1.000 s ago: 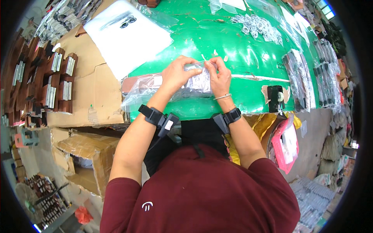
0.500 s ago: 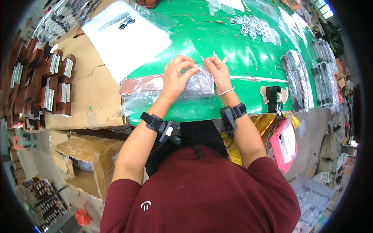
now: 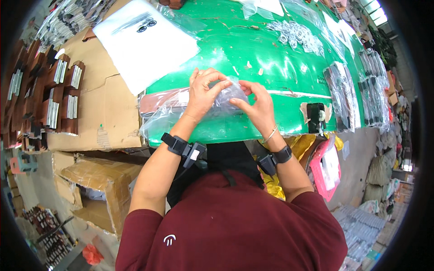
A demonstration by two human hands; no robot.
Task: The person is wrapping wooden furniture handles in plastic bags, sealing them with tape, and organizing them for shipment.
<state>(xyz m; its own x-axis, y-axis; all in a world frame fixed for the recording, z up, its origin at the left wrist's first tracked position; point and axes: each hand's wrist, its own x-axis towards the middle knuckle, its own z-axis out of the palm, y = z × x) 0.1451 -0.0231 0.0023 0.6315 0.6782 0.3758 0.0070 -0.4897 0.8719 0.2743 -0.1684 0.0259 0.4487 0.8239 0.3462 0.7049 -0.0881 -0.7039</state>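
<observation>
A clear plastic bag (image 3: 163, 118) with a long reddish-brown wooden piece (image 3: 159, 102) inside lies near the front edge of the green table. My left hand (image 3: 204, 94) pinches the upper edge of the bag's bunched right end between thumb and fingers. At that same end is my right hand (image 3: 260, 105), curled around the plastic, its fingertips on the upper edge and its thumb lower on the near face. What lies under the crinkled plastic between my hands is hard to make out. Small white scraps (image 3: 260, 72) rest just beyond my right hand.
A stack of white sheets (image 3: 147, 49) lies at far left beside cardboard (image 3: 106, 99) and stacked brown wooden parts (image 3: 56, 97). A pile of small clear-bagged parts (image 3: 298, 38) sits at the back. To the right are a black tape dispenser (image 3: 316, 117) and bagged dark parts (image 3: 341, 97).
My right hand has come down and right from the bag's top edge, and its thumb has spread lower onto the plastic. My left hand keeps its pinch in nearly the same place.
</observation>
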